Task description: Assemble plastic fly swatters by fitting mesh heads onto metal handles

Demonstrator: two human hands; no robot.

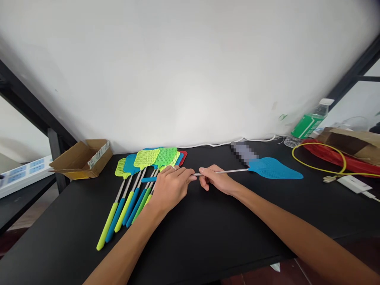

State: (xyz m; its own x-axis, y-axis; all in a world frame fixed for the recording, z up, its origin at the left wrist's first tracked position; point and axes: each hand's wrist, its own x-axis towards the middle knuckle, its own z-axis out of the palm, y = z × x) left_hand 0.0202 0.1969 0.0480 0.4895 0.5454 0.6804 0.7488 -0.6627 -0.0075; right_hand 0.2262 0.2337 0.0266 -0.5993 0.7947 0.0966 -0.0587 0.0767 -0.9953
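Note:
A blue fly swatter (277,169) is held sideways over the black table, its mesh head to the right. My left hand (172,184) is closed around its handle end, whose blue tip sticks out to the left. My right hand (216,179) pinches the thin metal rod near the middle, close to the left fingers. To the left lies a fanned pile of fly swatters (146,159) with yellow-green, green, blue and red heads. Their coloured handles point toward me, and my left hand covers part of the pile.
An open cardboard box (80,162) stands at the left, near a white power strip (26,174). A pixelated object (244,152) lies behind the swatter. At the right are a bottle (310,123), a yellow cable (319,144), a white adapter (354,183) and a red item (329,156).

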